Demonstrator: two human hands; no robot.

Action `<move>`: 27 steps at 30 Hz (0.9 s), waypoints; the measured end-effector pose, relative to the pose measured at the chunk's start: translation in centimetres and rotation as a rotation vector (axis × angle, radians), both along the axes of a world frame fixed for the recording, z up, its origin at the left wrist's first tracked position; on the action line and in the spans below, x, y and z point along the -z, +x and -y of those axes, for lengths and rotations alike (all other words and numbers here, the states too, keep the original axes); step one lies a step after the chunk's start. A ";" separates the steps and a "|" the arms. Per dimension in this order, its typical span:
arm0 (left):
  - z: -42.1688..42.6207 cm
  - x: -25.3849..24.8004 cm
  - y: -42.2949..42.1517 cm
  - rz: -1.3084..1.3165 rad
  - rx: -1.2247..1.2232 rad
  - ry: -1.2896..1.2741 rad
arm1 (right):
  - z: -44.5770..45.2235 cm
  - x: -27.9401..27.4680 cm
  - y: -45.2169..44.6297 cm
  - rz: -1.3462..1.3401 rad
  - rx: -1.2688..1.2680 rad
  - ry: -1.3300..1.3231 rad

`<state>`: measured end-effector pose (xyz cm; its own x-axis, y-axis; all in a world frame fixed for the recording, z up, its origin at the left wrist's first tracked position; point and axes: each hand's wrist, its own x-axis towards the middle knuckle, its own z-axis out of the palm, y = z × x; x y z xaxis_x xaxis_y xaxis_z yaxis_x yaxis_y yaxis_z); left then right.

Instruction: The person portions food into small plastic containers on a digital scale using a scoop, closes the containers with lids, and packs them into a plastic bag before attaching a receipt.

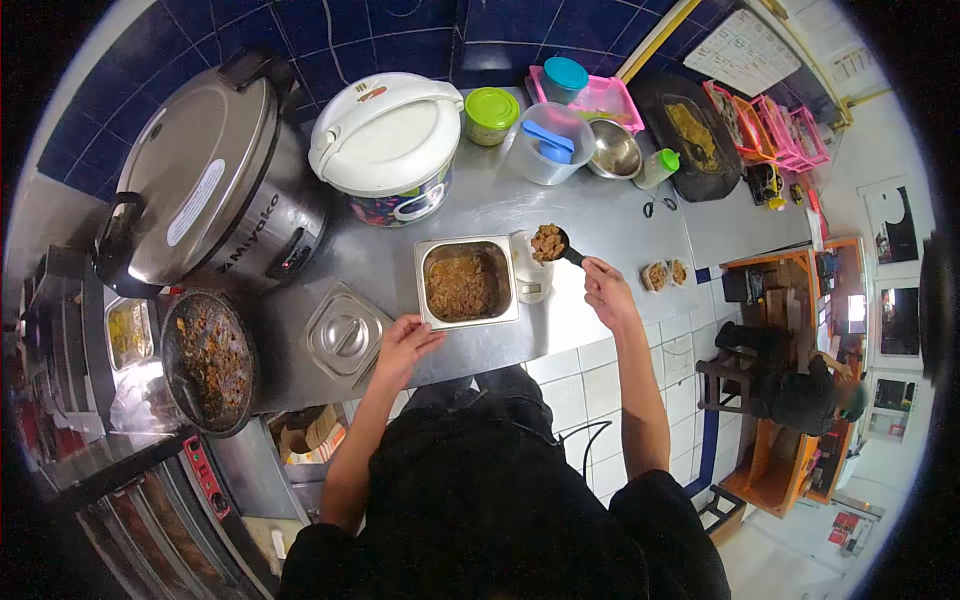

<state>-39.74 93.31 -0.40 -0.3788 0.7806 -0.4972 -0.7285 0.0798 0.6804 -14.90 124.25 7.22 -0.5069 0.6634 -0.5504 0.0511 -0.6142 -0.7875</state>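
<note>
While my right grip (608,293) is closed around the handle of the black spoon (572,257), I should keep its heaped brown food (547,243) level beside the metal pan (421,285) on the worktop (650,235). My left grip (405,346) touches the pan's near-left corner, best kept steady; whether it pinches, I cannot tell.

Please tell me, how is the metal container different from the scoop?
The metal container is silver and rectangular; the scoop is dark with a handle. The metal container is larger than the scoop. The metal container rests on the counter, while the scoop is held in the right hand. Both hold brown food.
</note>
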 end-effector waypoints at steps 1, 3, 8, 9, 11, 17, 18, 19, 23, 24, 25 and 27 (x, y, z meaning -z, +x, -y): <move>0.0 -0.2 0.0 0.001 -0.009 -0.006 | -0.1 0.6 -0.1 0.049 0.004 0.056; -0.1 -0.4 -0.1 -0.014 -0.001 -0.016 | -0.2 1.6 -0.3 0.162 -0.032 0.190; 0.1 0.1 0.0 -0.003 -0.014 -0.031 | 1.7 1.0 -2.7 0.671 -0.229 1.027; 0.1 -0.1 0.0 0.005 -0.014 -0.023 | 2.1 1.3 -2.9 0.673 -0.226 1.023; 0.0 -0.5 0.0 0.015 -0.012 -0.017 | 2.6 1.9 -3.0 0.650 -0.272 1.342; -0.1 -0.2 -0.2 0.033 -0.017 -0.029 | 3.5 0.6 -3.2 0.724 -0.259 1.431; 0.0 -0.2 -0.2 0.009 -0.011 -0.023 | 3.6 -0.1 -3.2 0.729 -0.231 1.443; 0.0 -0.3 -0.2 -0.015 -0.004 -0.018 | 3.6 -0.6 -3.2 0.730 -0.234 1.443; 0.0 -0.3 -0.3 -0.002 0.005 -0.025 | 3.6 -2.2 -3.6 0.696 -0.202 1.272; 0.0 -0.2 -0.3 0.005 0.000 -0.022 | 3.8 -2.4 -3.7 0.698 -0.219 1.162; 0.0 -0.1 -0.4 0.011 -0.005 -0.019 | 3.7 -1.8 -3.7 0.698 -0.215 1.160; 0.0 0.0 -0.6 0.007 0.009 -0.015 | 3.6 0.0 -3.8 0.658 -0.213 1.301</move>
